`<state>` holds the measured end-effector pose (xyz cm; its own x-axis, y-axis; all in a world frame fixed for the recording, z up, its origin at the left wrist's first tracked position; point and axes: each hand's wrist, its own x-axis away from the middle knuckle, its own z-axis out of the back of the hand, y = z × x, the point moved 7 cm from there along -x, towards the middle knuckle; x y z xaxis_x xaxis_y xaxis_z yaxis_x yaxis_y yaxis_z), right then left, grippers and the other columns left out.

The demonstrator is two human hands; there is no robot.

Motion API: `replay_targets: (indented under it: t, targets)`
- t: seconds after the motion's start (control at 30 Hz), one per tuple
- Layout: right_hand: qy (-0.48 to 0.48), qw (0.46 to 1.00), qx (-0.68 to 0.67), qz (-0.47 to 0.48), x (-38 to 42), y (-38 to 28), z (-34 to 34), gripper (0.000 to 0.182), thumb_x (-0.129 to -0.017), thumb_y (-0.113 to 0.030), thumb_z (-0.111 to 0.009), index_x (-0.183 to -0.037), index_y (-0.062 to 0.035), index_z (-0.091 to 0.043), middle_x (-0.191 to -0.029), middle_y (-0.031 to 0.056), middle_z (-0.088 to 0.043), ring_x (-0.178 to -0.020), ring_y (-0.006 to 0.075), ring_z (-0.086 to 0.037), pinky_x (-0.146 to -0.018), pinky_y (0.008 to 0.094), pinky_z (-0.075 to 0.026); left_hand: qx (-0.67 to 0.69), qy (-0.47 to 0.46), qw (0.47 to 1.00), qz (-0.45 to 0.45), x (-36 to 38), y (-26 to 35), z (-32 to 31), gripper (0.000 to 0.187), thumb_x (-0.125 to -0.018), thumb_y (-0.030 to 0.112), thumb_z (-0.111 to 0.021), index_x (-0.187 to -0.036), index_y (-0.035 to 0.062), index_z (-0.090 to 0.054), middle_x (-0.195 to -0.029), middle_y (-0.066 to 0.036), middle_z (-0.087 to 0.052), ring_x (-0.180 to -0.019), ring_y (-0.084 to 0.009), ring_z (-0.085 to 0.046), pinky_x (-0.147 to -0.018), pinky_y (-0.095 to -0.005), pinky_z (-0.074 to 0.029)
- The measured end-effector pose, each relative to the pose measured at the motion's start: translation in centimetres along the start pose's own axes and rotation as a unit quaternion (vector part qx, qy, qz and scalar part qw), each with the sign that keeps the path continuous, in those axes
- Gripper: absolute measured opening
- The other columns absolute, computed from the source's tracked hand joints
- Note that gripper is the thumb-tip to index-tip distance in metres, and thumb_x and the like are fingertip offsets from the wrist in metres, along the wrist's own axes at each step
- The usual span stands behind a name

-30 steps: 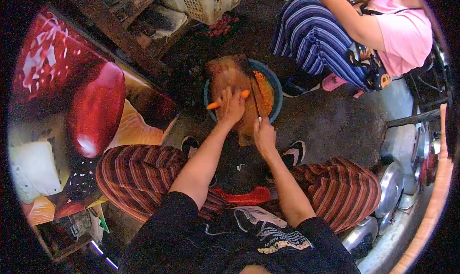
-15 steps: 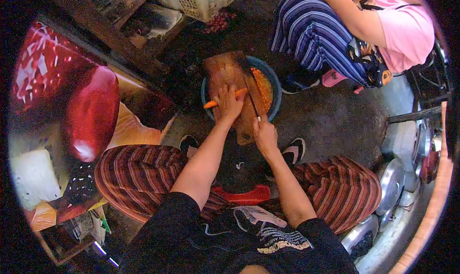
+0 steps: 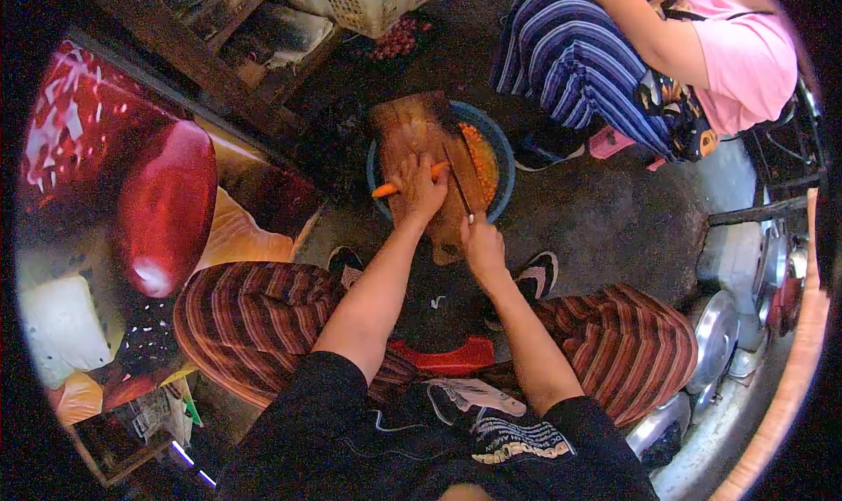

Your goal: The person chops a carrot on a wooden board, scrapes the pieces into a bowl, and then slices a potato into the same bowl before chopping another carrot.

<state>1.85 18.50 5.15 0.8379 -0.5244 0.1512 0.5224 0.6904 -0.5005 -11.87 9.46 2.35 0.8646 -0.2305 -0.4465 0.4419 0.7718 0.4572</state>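
Observation:
A wooden board [image 3: 410, 120] lies across a blue basin [image 3: 500, 142]. Chopped orange pieces [image 3: 481, 155] are in the basin, to the right of the board. My left hand [image 3: 420, 187] presses an orange carrot [image 3: 386, 190] onto the board, its fingers bent over it; the carrot sticks out on both sides. In my right hand [image 3: 481, 241] is the handle of a knife [image 3: 460, 185], closed in the fingers. The blade points up and left, beside the carrot's right end.
Another person in striped trousers [image 3: 561, 54] sits at the upper right. A white plastic basket [image 3: 373, 6] stands at the top, near small red items [image 3: 402, 41]. Metal pot lids [image 3: 713, 339] lie on the right. A red stool [image 3: 452, 357] is beneath me.
The knife and my right hand have shifted slightly left, bringing the blade closer to the carrot's end. My left hand stays on the carrot.

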Motion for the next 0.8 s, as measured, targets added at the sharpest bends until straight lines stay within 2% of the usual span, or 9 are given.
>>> replay_targets:
  t: [0.13, 0.23, 0.37, 0.43, 0.57, 0.63, 0.7, 0.73, 0.8]
  targets:
    - [-0.032, 0.999, 0.002, 0.019, -1.8, -0.5, -1.1, 0.032, -0.088, -0.027, -0.047, -0.084, 0.0032, -0.056, -0.07, 0.0261, -0.059, -0.068, 0.0438, -0.059, -0.062, 0.0503, -0.048, 0.013, -0.016, 1.0, 0.004, 0.0, -0.1, -0.3, 0.031, -0.076, 0.031, -0.06, -0.094, 0.0072, -0.052, -0.101, -0.016, -0.05, -0.101, -0.0364, -0.043, -0.082, -0.0533, -0.029]
    - [0.001, 0.999, -0.008, 0.041, -3.1, -1.3, -1.6, 0.035, -0.088, -0.028, -0.045, -0.082, 0.0039, -0.058, -0.072, 0.0261, -0.06, -0.069, 0.0434, -0.059, -0.064, 0.0502, -0.048, 0.043, -0.021, 0.999, 0.004, 0.0, 0.1, 0.1, 0.031, -0.077, 0.031, -0.059, -0.095, 0.007, -0.051, -0.101, -0.015, -0.05, -0.1, -0.0363, -0.042, -0.082, -0.054, -0.028]
    - [-0.016, 0.999, -0.008, 0.033, -3.1, -0.9, -2.8, 0.035, -0.087, -0.028, -0.045, -0.081, 0.0042, -0.058, -0.074, 0.0267, -0.06, -0.072, 0.0428, -0.059, -0.065, 0.0499, -0.048, 0.056, -0.112, 0.991, 0.057, -0.2, 0.1, -0.1, 0.033, -0.078, 0.031, -0.058, -0.1, 0.0069, -0.051, -0.108, -0.016, -0.048, -0.108, -0.0367, -0.039, -0.086, -0.056, -0.026]
    - [-0.024, 0.998, -0.032, -0.041, -1.8, -0.1, -2.5, 0.033, -0.087, -0.027, -0.045, -0.085, 0.0037, -0.056, -0.075, 0.0272, -0.06, -0.073, 0.0435, -0.059, -0.066, 0.05, -0.047, 0.068, -0.14, 0.985, 0.07, -0.4, -0.4, -0.6, 0.035, -0.079, 0.031, -0.058, -0.103, 0.0068, -0.051, -0.111, -0.017, -0.048, -0.111, -0.0369, -0.037, -0.088, -0.0568, -0.025]
    - [-0.004, 0.999, -0.006, -0.045, 0.8, 0.8, -1.3, 0.032, -0.087, -0.027, -0.045, -0.09, 0.0034, -0.053, -0.075, 0.0278, -0.059, -0.073, 0.0445, -0.058, -0.066, 0.0506, -0.047, 0.05, -0.205, 0.971, 0.111, -0.2, -1.3, -2.3, 0.04, -0.077, 0.03, -0.059, -0.11, 0.007, -0.05, -0.117, -0.016, -0.046, -0.116, -0.0374, -0.035, -0.092, -0.0585, -0.022]
    - [-0.03, 0.998, -0.023, -0.05, 1.1, 1.2, -1.3, 0.032, -0.087, -0.028, -0.046, -0.094, 0.0026, -0.051, -0.073, 0.0283, -0.059, -0.072, 0.0451, -0.058, -0.066, 0.0517, -0.046, 0.057, -0.221, 0.967, 0.117, -0.3, -2.2, -2.8, 0.042, -0.077, 0.029, -0.059, -0.111, 0.0069, -0.051, -0.119, -0.015, -0.046, -0.117, -0.038, -0.034, -0.093, -0.0593, -0.02]
    - [-0.023, 0.998, -0.033, -0.044, 0.8, 1.2, -0.7, 0.032, -0.087, -0.028, -0.047, -0.095, 0.0023, -0.051, -0.073, 0.0284, -0.059, -0.072, 0.0449, -0.058, -0.065, 0.0516, -0.046, 0.076, -0.247, 0.963, 0.077, -0.1, -2.8, -3.6, 0.042, -0.073, 0.025, -0.064, -0.11, 0.0074, -0.051, -0.123, -0.015, -0.044, -0.119, -0.036, -0.034, -0.097, -0.0528, -0.024]
    - [-0.017, 0.998, -0.042, -0.041, 0.6, 1.2, -0.3, 0.032, -0.086, -0.028, -0.048, -0.096, 0.0019, -0.051, -0.073, 0.0286, -0.058, -0.072, 0.0446, -0.058, -0.065, 0.0516, -0.046, 0.077, -0.246, 0.963, 0.078, -0.1, -4.1, -4.5, 0.042, -0.073, 0.025, -0.064, -0.11, 0.0074, -0.051, -0.123, -0.015, -0.044, -0.119, -0.036, -0.034, -0.097, -0.0528, -0.024]
    - [0.005, 0.998, -0.053, -0.019, -0.7, 0.8, 1.1, 0.031, -0.086, -0.028, -0.049, -0.096, 0.0012, -0.051, -0.073, 0.0284, -0.058, -0.072, 0.0446, -0.058, -0.064, 0.0513, -0.046, 0.276, -0.239, 0.929, 0.063, -0.3, -5.6, -6.5, 0.043, -0.071, 0.016, -0.068, -0.11, 0.0083, -0.052, -0.118, -0.014, -0.05, -0.113, -0.0309, -0.044, -0.093, -0.0414, -0.035]
